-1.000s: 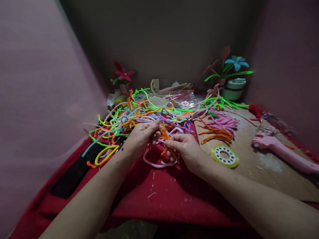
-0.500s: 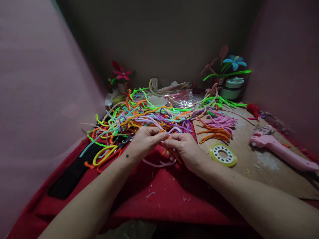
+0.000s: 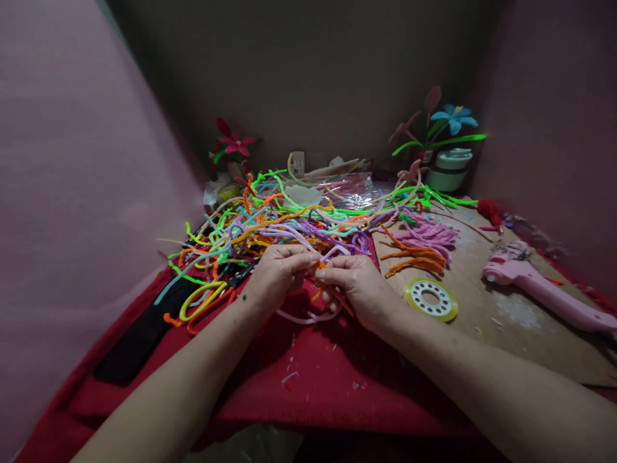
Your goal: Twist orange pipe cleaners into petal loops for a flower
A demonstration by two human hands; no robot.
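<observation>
- While orange pipe cleaners (image 3: pixel 345 303) are held over the red cloth (image 3: pixel 328 392), they are pinched by the right hand (image 3: pixel 359 283), thumb and fingers pressed together.
- Upper end is gripped by the left hand (image 3: pixel 284 267), fingertips just beside the right's.
- Multicoloured pile (image 3: pixel 270 218) is heaped behind the hands.
- Tape roll (image 3: pixel 411 300), pink tool (image 3: pixel 544 289) are laid on the board (image 3: pixel 520 350), right side.
</observation>
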